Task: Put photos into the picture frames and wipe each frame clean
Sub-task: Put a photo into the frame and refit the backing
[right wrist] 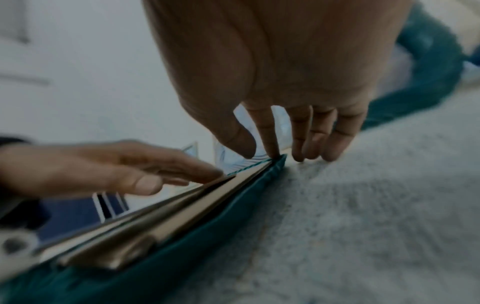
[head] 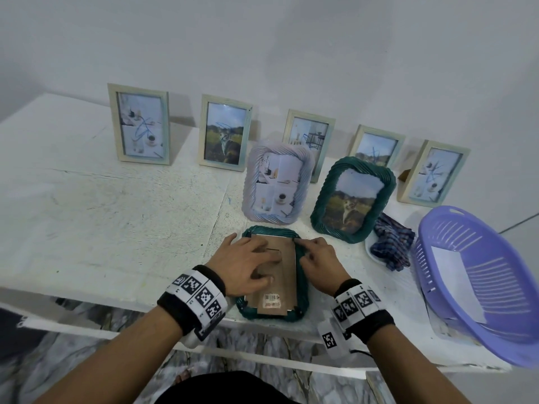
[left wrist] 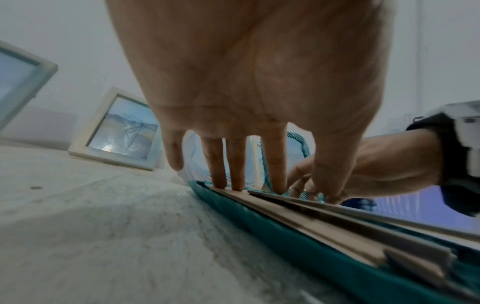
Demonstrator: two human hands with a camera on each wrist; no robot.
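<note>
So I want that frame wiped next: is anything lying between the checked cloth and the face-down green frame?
Nothing visible lies on the table between the checked cloth and the face-down green frame. The right hand rests at the frame's right edge, on the cloth's side, and the left hand presses the brown backing board.

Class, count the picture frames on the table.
8. Five pale ones stand by the wall, two rope-edged stand nearer, one lies face down under the hands.

Matt brown cardboard backing (head: 274, 275) in a ribbed teal frame (head: 303, 298); rough white table (head: 116, 214).
</note>
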